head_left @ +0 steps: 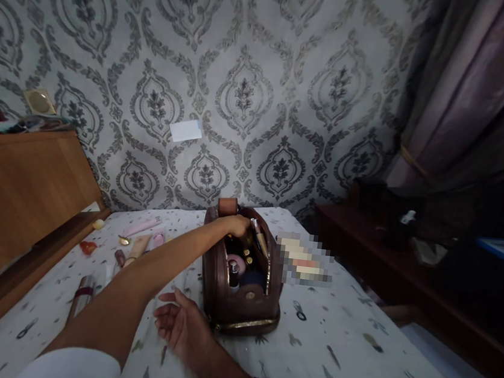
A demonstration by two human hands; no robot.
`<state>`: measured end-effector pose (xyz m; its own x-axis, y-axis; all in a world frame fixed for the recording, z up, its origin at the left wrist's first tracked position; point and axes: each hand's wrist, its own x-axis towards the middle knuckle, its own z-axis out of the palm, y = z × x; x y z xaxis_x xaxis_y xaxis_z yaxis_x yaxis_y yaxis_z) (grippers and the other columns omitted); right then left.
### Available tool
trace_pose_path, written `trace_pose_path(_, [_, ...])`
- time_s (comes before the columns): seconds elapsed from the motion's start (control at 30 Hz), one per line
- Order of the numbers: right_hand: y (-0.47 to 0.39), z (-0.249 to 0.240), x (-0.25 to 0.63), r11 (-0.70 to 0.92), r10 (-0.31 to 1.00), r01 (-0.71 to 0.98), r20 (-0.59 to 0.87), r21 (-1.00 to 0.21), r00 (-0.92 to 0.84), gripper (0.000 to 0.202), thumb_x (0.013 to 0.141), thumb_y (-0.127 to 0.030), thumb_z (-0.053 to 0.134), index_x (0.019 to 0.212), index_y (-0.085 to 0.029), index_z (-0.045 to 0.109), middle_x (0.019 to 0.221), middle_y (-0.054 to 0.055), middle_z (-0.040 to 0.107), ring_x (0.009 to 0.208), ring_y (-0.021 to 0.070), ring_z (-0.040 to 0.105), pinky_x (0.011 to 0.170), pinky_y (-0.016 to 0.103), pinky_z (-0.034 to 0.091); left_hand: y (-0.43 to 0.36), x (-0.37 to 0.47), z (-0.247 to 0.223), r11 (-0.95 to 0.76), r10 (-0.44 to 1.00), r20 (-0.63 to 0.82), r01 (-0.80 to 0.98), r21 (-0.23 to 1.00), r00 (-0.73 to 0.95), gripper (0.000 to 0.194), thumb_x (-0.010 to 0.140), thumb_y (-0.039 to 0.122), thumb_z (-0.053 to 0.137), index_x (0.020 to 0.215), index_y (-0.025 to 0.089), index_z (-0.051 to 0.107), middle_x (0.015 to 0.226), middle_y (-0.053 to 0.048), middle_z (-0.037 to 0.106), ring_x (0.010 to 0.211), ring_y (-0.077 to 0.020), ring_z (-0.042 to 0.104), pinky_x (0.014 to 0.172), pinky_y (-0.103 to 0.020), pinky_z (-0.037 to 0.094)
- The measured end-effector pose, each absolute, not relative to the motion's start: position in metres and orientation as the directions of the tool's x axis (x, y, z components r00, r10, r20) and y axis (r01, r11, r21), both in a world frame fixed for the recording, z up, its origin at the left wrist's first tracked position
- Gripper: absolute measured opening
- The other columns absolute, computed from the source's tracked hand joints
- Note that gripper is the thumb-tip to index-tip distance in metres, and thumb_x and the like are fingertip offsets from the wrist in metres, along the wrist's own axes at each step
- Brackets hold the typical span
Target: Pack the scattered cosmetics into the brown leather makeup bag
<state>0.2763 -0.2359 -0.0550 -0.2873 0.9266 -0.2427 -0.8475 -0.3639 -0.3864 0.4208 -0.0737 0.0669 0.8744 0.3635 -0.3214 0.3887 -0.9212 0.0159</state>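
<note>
A brown leather bag (238, 309) stands on the bed with its zipped top gaping. My left hand (240, 225) reaches into the bag near its far side, beside a slim cosmetic tube (261, 238) with a silvery cap. Its fingers are mostly hidden, so whether they grip anything is unclear. Inside the bag also sit a small dark bottle (234, 277), a round pink item (237, 262) and gold-coloured caps (248, 258). In front and to the left of the bag, my right hand (181, 326) is palm up, fingers loosely curled and apart, holding nothing.
Left of the bag lie a beige tube (138, 248), a pink tube (143, 224), a silver-and-red cylinder (82, 297) and an orange-red item (87, 247). A pixelated flat item (303, 257) lies to the right. Wooden furniture (29, 188) borders the bed's left side; patterned wallpaper is behind.
</note>
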Motion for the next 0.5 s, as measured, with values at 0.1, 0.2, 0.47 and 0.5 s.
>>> trace_pose_path(0.1, [-0.2362,-0.0544,0.2761,-0.364,0.927,-0.848,-0.244,-0.386,-0.286,0.036,0.084,-0.047,0.060,0.081,-0.011,0.064,0.062,0.005,0.067,0.050,0.0114,0.059,0.053,0.022,0.037,-0.0755,0.4207,0.0687,-0.907,0.408,-0.328,0.420,-0.039,0.852,0.039,0.068,0.021,0.075,0.105,0.009,0.070,0.102,-0.014,0.073,0.094,-0.0273,0.067,0.083,-0.030,0.052])
trace_pose_path(0.2, [-0.2369,-0.0532,0.2761,-0.360,0.927,-0.848,-0.249,-0.390,-0.279,0.037,0.083,-0.048,0.060,0.082,-0.011,0.063,0.062,0.006,0.067,0.050,0.0118,0.059,0.053,0.022,0.035,-0.0763,0.4205,0.0707,-0.899,0.425,-0.339,0.433,-0.056,0.839,0.040,0.068,0.027,0.077,0.103,0.008,0.071,0.102,-0.015,0.073,0.089,-0.0268,0.068,0.080,-0.029,0.054])
trace_pose_path(0.47, [-0.2369,-0.0524,0.2769,-0.359,0.929,-0.846,-0.240,-0.394,-0.282,0.039,0.082,-0.050,0.062,0.082,-0.011,0.062,0.063,0.005,0.066,0.051,0.0114,0.058,0.053,0.023,0.035,-0.0763,0.4205,0.0720,-0.883,0.458,-0.340,0.465,-0.067,0.821,0.048,0.064,0.029,0.079,0.108,0.013,0.069,0.098,-0.009,0.074,0.091,-0.0246,0.068,0.078,-0.026,0.054])
trace_pose_path(0.5, [-0.2366,-0.0528,0.2768,-0.361,0.928,-0.844,-0.240,-0.397,-0.284,0.038,0.083,-0.049,0.061,0.082,-0.011,0.062,0.062,0.005,0.066,0.051,0.0113,0.059,0.053,0.022,0.036,-0.0774,0.4203,0.0723,-0.880,0.464,-0.341,0.469,-0.072,0.818,0.047,0.066,0.029,0.078,0.108,0.011,0.069,0.100,-0.011,0.073,0.091,-0.0254,0.068,0.078,-0.027,0.054])
